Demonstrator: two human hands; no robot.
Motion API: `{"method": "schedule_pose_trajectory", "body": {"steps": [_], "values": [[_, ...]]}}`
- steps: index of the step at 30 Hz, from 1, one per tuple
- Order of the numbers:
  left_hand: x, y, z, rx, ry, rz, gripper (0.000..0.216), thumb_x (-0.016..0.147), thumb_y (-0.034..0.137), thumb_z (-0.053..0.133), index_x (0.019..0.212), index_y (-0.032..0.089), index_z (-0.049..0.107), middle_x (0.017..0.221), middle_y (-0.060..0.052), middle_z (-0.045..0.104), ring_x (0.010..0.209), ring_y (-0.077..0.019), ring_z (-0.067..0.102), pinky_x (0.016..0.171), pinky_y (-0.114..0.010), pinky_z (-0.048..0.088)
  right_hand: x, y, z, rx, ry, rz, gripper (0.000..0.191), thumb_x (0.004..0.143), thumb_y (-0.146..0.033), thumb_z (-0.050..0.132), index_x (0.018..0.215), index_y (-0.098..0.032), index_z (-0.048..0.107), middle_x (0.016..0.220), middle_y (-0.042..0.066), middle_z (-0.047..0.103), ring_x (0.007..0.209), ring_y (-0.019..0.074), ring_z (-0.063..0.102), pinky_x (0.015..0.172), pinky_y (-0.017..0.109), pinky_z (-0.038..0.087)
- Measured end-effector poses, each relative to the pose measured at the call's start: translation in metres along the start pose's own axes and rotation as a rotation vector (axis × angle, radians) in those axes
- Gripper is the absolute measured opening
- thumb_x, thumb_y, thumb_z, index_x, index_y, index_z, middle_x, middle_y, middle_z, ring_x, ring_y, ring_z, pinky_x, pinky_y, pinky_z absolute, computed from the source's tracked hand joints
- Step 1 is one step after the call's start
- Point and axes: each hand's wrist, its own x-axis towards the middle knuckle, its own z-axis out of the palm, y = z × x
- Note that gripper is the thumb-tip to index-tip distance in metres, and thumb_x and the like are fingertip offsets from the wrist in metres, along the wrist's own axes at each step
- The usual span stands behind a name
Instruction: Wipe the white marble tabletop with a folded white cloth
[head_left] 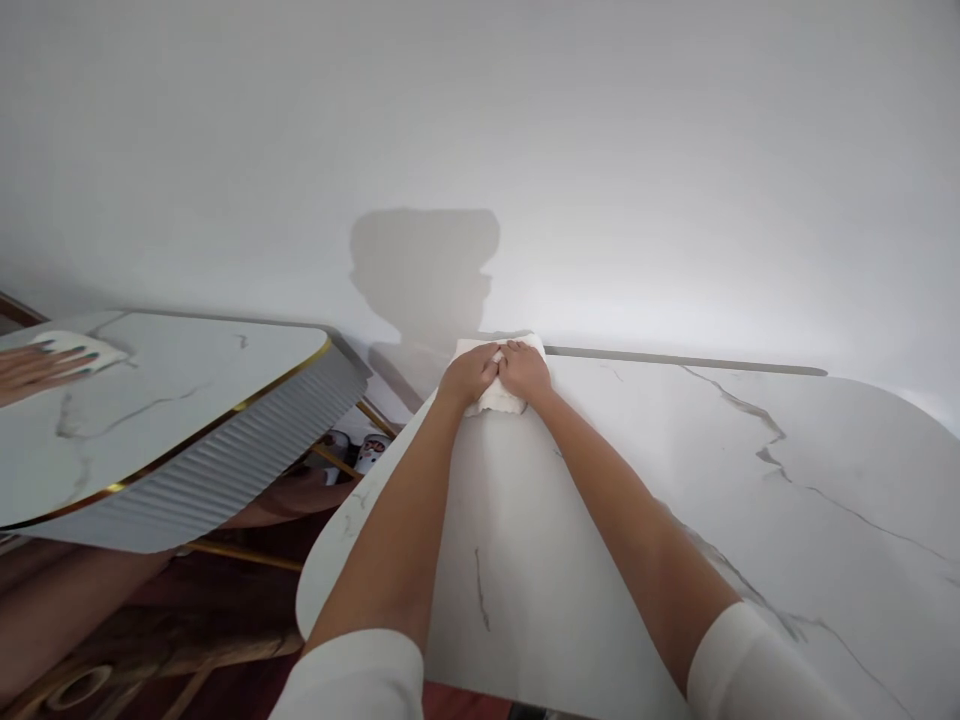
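1. Well, a white, wavy-edged cloth (496,404) lies on the round-cornered, marble-look tabletop (630,440), by the plain wall (637,150).
2. Left hand (468,374) and right hand (525,370) rest on it, fingers bent a little; I can't tell if they pinch it.

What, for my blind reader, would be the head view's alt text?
Left hand and right hand rest on a white cloth atop a grey-veined tabletop; at left, another person's hand lies over a second cloth on a gold-trimmed table.

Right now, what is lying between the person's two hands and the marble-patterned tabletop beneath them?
The head view shows a white cloth there, under the left hand and the right hand, on the tabletop.
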Motion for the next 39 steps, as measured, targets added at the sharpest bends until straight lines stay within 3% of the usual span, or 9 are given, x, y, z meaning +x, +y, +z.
{"method": "schedule_pose_trajectory", "body": {"steps": [10, 14, 22, 32, 35, 39], "values": [[0.025, 0.035, 0.017, -0.056, -0.037, 0.119, 0.056, 0.085, 0.031, 0.033, 0.131, 0.011, 0.056, 0.14, -0.012, 0.056, 0.131, -0.0218, 0.051, 0.114, -0.036, 0.037, -0.02, 0.031, -0.025, -0.086, 0.009, 0.11, 0.044, 0.099, -0.018, 0.034, 0.136, -0.006, 0.053, 0.144, 0.015, 0.052, 0.136, 0.0246, 0.044, 0.113, 0.037, 0.032], [0.023, 0.034, 0.018, -0.126, -0.051, 0.165, 0.058, 0.085, 0.037, 0.033, 0.134, 0.013, 0.055, 0.143, -0.011, 0.055, 0.132, -0.0213, 0.05, 0.115, -0.037, 0.036, -0.031, 0.027, -0.028, -0.062, 0.024, 0.189, 0.045, 0.099, -0.021, 0.035, 0.138, -0.004, 0.05, 0.147, 0.015, 0.049, 0.138, 0.0258, 0.042, 0.114, 0.038, 0.029], [0.02, 0.03, 0.017, -0.117, -0.09, 0.188, 0.067, 0.086, 0.041, 0.027, 0.136, 0.004, 0.051, 0.146, -0.017, 0.049, 0.137, -0.0234, 0.045, 0.118, -0.037, 0.031, -0.045, 0.013, -0.026, -0.071, 0.089, 0.27, 0.048, 0.1, -0.027, 0.037, 0.137, 0.001, 0.048, 0.146, 0.021, 0.048, 0.138, 0.0272, 0.042, 0.116, 0.04, 0.029], [-0.019, 0.027, -0.001, -0.159, -0.081, 0.223, 0.063, 0.089, 0.045, 0.027, 0.136, 0.013, 0.053, 0.146, -0.011, 0.051, 0.138, -0.0242, 0.045, 0.118, -0.043, 0.031, -0.071, -0.014, -0.02, -0.107, 0.138, 0.226, 0.047, 0.096, -0.023, 0.039, 0.135, 0.003, 0.051, 0.143, 0.024, 0.05, 0.134, 0.0317, 0.046, 0.111, 0.047, 0.036], [-0.038, 0.024, -0.008, -0.139, -0.072, 0.233, 0.065, 0.089, 0.046, 0.028, 0.142, 0.012, 0.046, 0.148, -0.012, 0.048, 0.139, -0.0254, 0.043, 0.117, -0.043, 0.032, -0.084, -0.03, -0.019, -0.1, 0.161, 0.218, 0.047, 0.096, -0.022, 0.039, 0.135, 0.003, 0.051, 0.141, 0.026, 0.051, 0.133, 0.0333, 0.048, 0.109, 0.05, 0.039], [-0.071, 0.019, -0.017, -0.091, -0.074, 0.201, 0.07, 0.09, 0.047, 0.025, 0.147, 0.009, 0.037, 0.152, -0.015, 0.042, 0.14, -0.0269, 0.041, 0.117, -0.043, 0.033, -0.109, -0.057, -0.02, -0.121, 0.137, 0.197, 0.05, 0.098, -0.025, 0.039, 0.136, 0.006, 0.048, 0.143, 0.026, 0.05, 0.135, 0.0308, 0.047, 0.113, 0.044, 0.036]]}}
